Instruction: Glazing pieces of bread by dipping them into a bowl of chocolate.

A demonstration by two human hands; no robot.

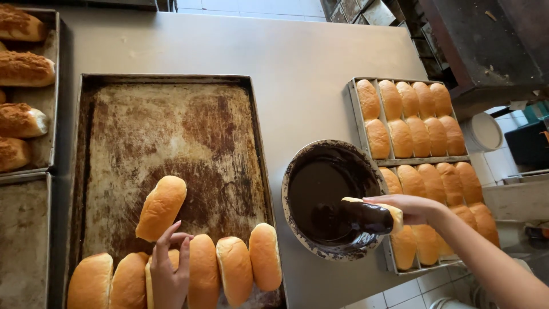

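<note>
My right hand (pixel 413 208) holds a long bread roll (pixel 370 216) over a round bowl of dark chocolate (pixel 320 189); most of the roll is coated in chocolate. My left hand (pixel 170 269) rests on a plain roll (pixel 150 269) in the row of rolls (pixel 229 269) along the near edge of a large worn baking tray (pixel 171 131). One more plain roll (pixel 161 207) lies tilted just above that row, close to my left fingers.
Two trays of plain rolls (pixel 412 117) stand right of the bowl. At the far left a tray holds rolls with a brown crumb topping (pixel 23 68), with another dark tray (pixel 23 240) below it. All sit on a steel table (pixel 297 63).
</note>
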